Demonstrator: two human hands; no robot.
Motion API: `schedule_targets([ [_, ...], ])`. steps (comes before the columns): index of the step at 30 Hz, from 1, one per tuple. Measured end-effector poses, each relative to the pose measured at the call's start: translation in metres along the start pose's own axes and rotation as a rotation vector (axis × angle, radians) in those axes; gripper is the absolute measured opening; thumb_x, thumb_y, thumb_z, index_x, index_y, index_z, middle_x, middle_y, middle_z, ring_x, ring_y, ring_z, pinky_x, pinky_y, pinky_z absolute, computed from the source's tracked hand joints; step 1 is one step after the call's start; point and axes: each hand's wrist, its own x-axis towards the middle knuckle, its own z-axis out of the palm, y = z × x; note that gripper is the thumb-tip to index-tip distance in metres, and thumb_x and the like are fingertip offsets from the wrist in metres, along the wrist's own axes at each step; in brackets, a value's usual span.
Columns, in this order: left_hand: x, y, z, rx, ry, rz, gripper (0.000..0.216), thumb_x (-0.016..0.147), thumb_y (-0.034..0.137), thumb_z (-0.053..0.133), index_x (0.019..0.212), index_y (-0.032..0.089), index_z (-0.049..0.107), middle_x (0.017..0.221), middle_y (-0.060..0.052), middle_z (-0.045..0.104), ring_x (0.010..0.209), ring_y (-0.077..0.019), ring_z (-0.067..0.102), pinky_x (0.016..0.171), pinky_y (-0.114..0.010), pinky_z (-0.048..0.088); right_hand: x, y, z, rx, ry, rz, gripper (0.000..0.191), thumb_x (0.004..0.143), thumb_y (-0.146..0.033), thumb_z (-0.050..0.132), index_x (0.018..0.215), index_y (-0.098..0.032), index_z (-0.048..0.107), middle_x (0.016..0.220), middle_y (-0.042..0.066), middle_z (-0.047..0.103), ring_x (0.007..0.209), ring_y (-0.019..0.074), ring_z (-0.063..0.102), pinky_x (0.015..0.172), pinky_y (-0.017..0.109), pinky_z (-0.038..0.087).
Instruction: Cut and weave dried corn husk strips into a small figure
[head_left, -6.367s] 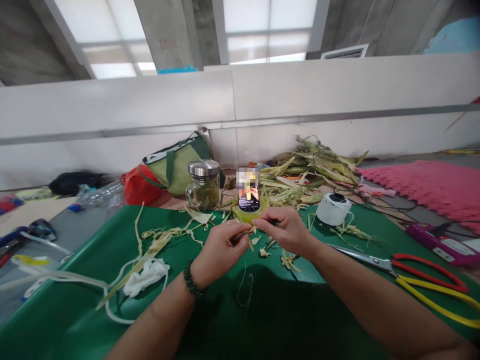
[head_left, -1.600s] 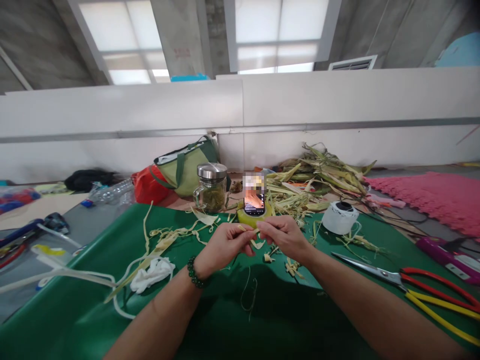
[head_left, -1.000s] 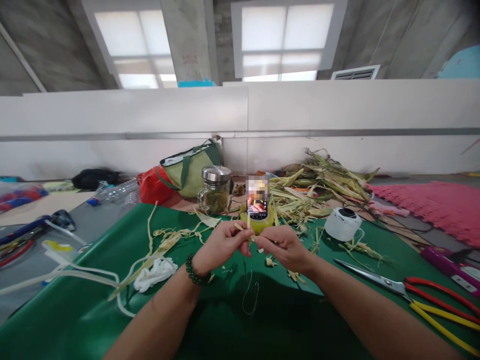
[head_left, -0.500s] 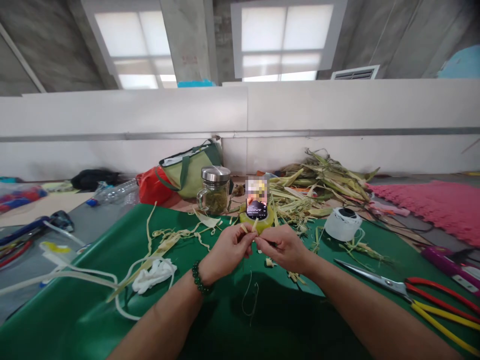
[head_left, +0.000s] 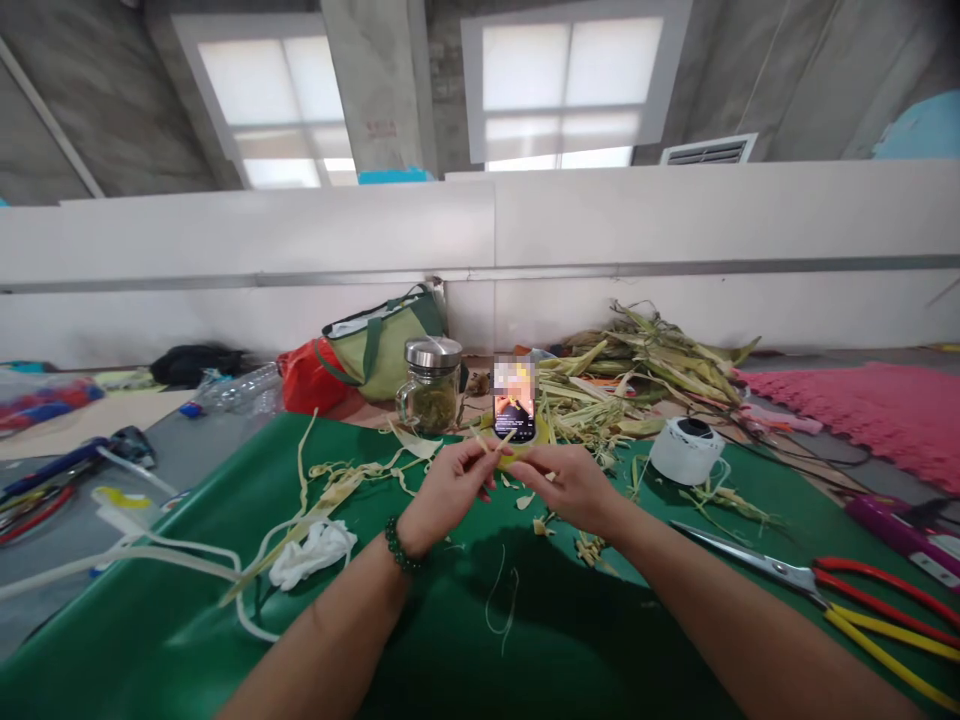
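Note:
In the head view my left hand, with a green bead bracelet at its wrist, pinches narrow pale corn husk strips whose ends stick up above the fingertips. Close to it on the right, my right hand is closed in a pinch by the same strips; its fingertips partly hide what they grip. Just behind the hands a phone stands upright against a yellow-green support, with a lit screen. Small husk scraps lie on the green mat below my right hand.
Scissors and a white thread spool lie on the right. Dried corn husks are heaped behind. A glass jar, a green bag, white cord and a white cloth are on the left.
The pale strip ends above my fingers now spread wider apart. My two hands have parted slightly at the fingertips, the left one shifting a little left.

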Motion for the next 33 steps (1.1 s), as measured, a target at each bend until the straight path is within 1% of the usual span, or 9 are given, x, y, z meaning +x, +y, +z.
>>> schedule_targets([
  [3,-0.004,0.0,0.005,0.184,-0.032,0.105,0.026,0.083,0.036,0.049,0.073,0.015,0.061,0.057,0.002,0.049,0.053,-0.0102,0.042,0.051,-0.021,0.036,0.0,0.0,-0.003,0.061,0.001,0.129,0.041,0.085,-0.05,0.048,0.063,-0.017,0.054,0.052,-0.003,0.047,0.05,0.0092,0.039,0.047,0.021,0.027],
  [6,-0.009,0.004,0.011,0.355,-0.044,0.174,0.021,0.081,0.022,0.047,0.062,0.016,0.055,0.058,0.001,0.05,0.055,-0.0109,0.041,0.053,-0.022,0.033,0.001,-0.001,-0.006,0.1,-0.055,0.057,0.046,0.086,-0.046,0.047,0.052,-0.016,0.048,0.048,-0.004,0.037,0.047,0.0077,0.033,0.045,0.021,0.023],
  [8,-0.012,0.007,0.014,0.404,-0.06,0.207,0.021,0.08,0.018,0.044,0.061,0.016,0.052,0.061,0.0,0.052,0.058,-0.0117,0.043,0.055,-0.022,0.034,0.0,-0.004,-0.009,0.15,-0.096,-0.026,0.046,0.089,-0.041,0.044,0.051,-0.016,0.049,0.048,-0.004,0.037,0.047,0.0073,0.034,0.045,0.021,0.024],
  [11,-0.015,0.011,0.012,0.388,-0.112,0.23,0.022,0.084,0.022,0.042,0.068,0.016,0.056,0.067,-0.002,0.057,0.062,-0.0133,0.047,0.059,-0.023,0.038,-0.003,-0.009,-0.011,0.226,-0.047,-0.078,0.044,0.09,-0.036,0.043,0.053,-0.015,0.053,0.048,-0.003,0.041,0.046,0.0069,0.038,0.046,0.021,0.027],
  [15,-0.013,0.011,0.001,0.3,-0.199,0.167,0.023,0.086,0.03,0.044,0.078,0.016,0.061,0.076,-0.004,0.062,0.068,-0.0147,0.054,0.064,-0.024,0.043,-0.005,-0.012,-0.009,0.249,0.066,-0.038,0.046,0.088,-0.036,0.046,0.047,-0.016,0.047,0.045,-0.004,0.037,0.043,0.0062,0.034,0.044,0.021,0.025],
  [21,-0.003,0.004,-0.006,-0.051,-0.231,-0.021,0.034,0.081,0.046,0.052,0.076,0.014,0.061,0.077,-0.004,0.062,0.067,-0.015,0.057,0.065,-0.026,0.048,0.0,-0.004,0.005,0.32,-0.001,0.086,0.046,0.088,-0.045,0.043,0.054,-0.016,0.051,0.046,-0.003,0.045,0.043,0.0071,0.04,0.044,0.019,0.03],
  [28,-0.007,0.004,0.001,0.245,-0.128,0.094,0.034,0.086,0.039,0.045,0.067,0.015,0.06,0.06,0.0,0.057,0.054,-0.0112,0.051,0.054,-0.022,0.041,-0.003,-0.006,0.001,0.333,-0.011,0.119,0.047,0.09,-0.043,0.041,0.053,-0.016,0.05,0.045,-0.003,0.046,0.043,0.0069,0.041,0.045,0.019,0.032],
  [31,-0.007,0.004,0.0,0.275,-0.138,0.098,0.032,0.085,0.036,0.046,0.066,0.015,0.061,0.056,0.0,0.055,0.052,-0.0109,0.05,0.052,-0.021,0.039,-0.004,-0.006,0.0,0.314,0.01,0.102,0.045,0.088,-0.041,0.045,0.052,-0.016,0.053,0.043,-0.003,0.047,0.042,0.0067,0.041,0.045,0.02,0.033],
  [33,-0.004,0.004,-0.002,0.202,-0.138,0.061,0.03,0.082,0.037,0.051,0.064,0.015,0.061,0.057,0.0,0.057,0.052,-0.0114,0.052,0.052,-0.022,0.041,-0.003,-0.003,0.003,0.378,0.006,0.16,0.045,0.086,-0.045,0.047,0.052,-0.016,0.053,0.042,-0.003,0.047,0.04,0.0067,0.041,0.043,0.02,0.033],
])
